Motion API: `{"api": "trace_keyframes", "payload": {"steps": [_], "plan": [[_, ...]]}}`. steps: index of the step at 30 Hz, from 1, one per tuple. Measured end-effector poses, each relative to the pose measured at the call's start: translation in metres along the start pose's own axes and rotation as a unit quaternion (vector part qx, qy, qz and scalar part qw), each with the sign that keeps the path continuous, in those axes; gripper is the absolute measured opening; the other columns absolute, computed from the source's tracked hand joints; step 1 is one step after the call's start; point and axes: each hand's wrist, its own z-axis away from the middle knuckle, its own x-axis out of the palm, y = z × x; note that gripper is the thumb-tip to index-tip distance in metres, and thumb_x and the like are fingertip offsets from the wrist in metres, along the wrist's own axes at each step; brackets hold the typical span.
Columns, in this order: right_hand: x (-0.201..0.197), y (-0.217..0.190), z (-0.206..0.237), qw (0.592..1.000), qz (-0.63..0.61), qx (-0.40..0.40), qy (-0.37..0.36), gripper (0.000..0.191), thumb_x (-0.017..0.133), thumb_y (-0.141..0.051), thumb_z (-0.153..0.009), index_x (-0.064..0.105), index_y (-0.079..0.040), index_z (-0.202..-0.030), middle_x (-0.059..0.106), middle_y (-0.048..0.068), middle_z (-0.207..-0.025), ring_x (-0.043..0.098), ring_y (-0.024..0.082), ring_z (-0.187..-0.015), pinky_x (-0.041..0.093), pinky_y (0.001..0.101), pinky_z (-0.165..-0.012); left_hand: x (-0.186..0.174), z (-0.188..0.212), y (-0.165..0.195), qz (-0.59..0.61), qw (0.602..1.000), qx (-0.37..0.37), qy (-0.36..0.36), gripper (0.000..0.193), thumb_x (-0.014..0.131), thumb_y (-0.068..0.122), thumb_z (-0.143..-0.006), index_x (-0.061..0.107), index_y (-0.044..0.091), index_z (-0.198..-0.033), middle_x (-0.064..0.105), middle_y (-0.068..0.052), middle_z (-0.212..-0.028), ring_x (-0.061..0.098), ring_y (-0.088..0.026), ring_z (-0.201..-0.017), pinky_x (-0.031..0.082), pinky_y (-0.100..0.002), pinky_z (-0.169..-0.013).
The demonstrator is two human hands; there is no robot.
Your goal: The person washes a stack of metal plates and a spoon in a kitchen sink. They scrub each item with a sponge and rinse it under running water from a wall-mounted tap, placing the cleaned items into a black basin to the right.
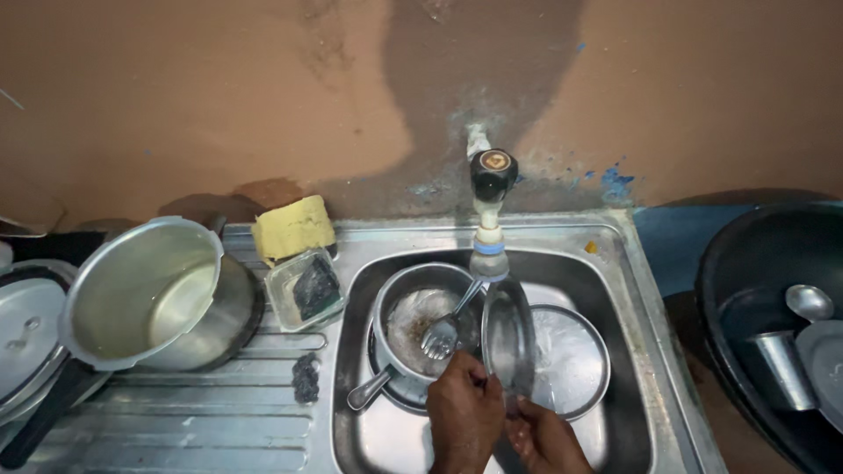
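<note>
Steel plate (507, 338) observed standing on edge in the middle of the sink (628, 290), directly under the tap (490, 206). Its long axis runs from the sink's front edge toward the back wall; its faces turn to the sink's left and right sides, so it shows as a narrow ellipse. Surface is dull grey metal, wet, with a raised rim.

Left hand (463, 412) is closed around the plate's lower left rim, near the sink's front edge. Right hand (546, 437) sits just beside it at the plate's lower right; fingers curl against the plate, but whether they clamp it cannot be told.

Behind the plate, toward the sink's right side, a larger round steel dish (575, 360) lies flat. At the sink's left side a steel pan (413, 325) rests with a fork (443, 332) inside, tines toward the front.

On the drainboard's left end a pressure cooker (154, 294) lies tilted. At the drainboard's back edge sit a yellow sponge (292, 228) and a small clear container (305, 288).
</note>
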Motion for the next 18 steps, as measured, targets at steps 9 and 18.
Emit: {"api": "trace_keyframes", "payload": {"steps": [9, 18], "plan": [[-0.007, -0.018, 0.032, 0.989, 0.017, -0.106, 0.098, 0.039, 0.057, 0.0, -0.095, 0.052, 0.004, -0.134, 0.07, 0.018, -0.095, 0.073, 0.022, -0.066, 0.065, 0.0373, -0.066, -0.055, -0.031, 0.01, -0.13, 0.983, -0.125, -0.026, 0.086, 0.09, 0.022, -0.077, 0.044, 0.004, -0.148, 0.071, -0.023, -0.113, 0.07, -0.036, -0.105, 0.055, -0.041, -0.092], [-0.003, -0.016, 0.033, 0.981, 0.102, -0.133, 0.1, 0.047, 0.058, 0.008, -0.091, 0.057, 0.006, -0.137, 0.073, 0.026, -0.093, 0.071, 0.029, -0.061, 0.06, 0.0396, -0.053, -0.07, -0.129, 0.18, 0.037, 0.896, 0.441, 0.028, 0.067, 0.082, 0.014, -0.083, 0.053, -0.004, -0.141, 0.059, -0.027, -0.14, 0.058, -0.041, -0.131, 0.045, -0.043, -0.11]]}}
